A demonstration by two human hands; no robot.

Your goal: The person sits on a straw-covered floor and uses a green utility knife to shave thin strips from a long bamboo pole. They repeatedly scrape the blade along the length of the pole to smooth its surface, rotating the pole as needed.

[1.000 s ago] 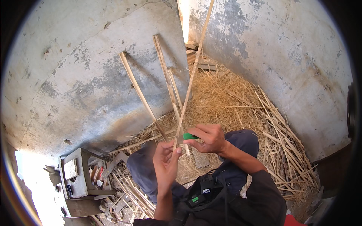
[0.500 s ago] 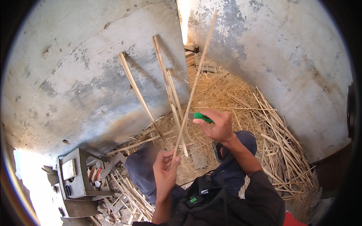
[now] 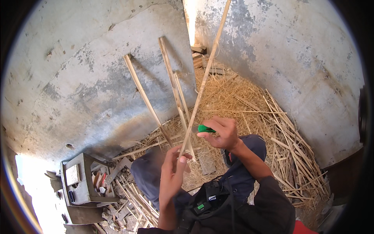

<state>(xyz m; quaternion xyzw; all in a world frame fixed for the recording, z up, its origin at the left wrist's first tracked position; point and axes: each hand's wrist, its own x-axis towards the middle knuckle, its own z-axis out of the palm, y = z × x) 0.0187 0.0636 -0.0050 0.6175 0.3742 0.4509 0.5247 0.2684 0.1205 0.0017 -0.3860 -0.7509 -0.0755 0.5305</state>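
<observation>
A long, thin strip of split wood or bamboo (image 3: pixel 205 78) slants from my left hand up to the top edge of the view. My left hand (image 3: pixel 174 165) is closed on its lower end, thumb against the fingers. Wrapped in my right hand (image 3: pixel 224 133) is a green-handled knife (image 3: pixel 205 129); its blade is small in view and points at the strip, just to the strip's right. Whether blade and strip touch, I cannot tell. Behind the strip, several wooden poles (image 3: pixel 145 95) lean on the left wall.
Pale shavings (image 3: pixel 233 93) cover the floor ahead. A heap of cut strips (image 3: pixel 298 156) lies along the right wall, with more strips (image 3: pixel 134 199) at lower left. Beside those stands an open grey box (image 3: pixel 83 183) of odds and ends. My knees flank the work.
The strip has shifted upward and slightly right, its top now past the view's edge. My right hand with the knife has come a little lower; my left hand has moved slightly.
</observation>
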